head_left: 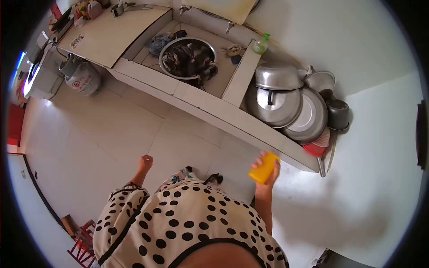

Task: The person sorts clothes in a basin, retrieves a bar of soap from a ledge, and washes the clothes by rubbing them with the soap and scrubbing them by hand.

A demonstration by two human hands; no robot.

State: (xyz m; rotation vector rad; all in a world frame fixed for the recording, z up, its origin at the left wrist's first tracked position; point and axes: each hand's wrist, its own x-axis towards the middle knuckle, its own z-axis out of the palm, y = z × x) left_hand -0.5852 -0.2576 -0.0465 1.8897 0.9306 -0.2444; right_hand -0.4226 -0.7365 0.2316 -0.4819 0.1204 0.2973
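My right hand (273,173) is wrapped round a yellow rectangular block (263,168), held up in front of the ledge on the right. It could be a sponge or a bar of soap; I cannot tell which. My left hand (146,161) hangs over the floor at my other side, fingers curled in, and no object shows in it. Beyond the tiled ledge, a metal basin (161,67) full of dark wet cloth (190,58) sits in the tiled sink (227,53). A grey-blue cloth (159,45) lies left of the basin, and a small rag (234,50) lies right of it.
Metal pots and lids (279,77) crowd the right end of the ledge, near a red strainer (315,149). A green pump bottle (261,44) stands on the sink divider. Two taps (229,27) stick out above the sink. A gas cylinder (84,79) stands under the left counter (111,33).
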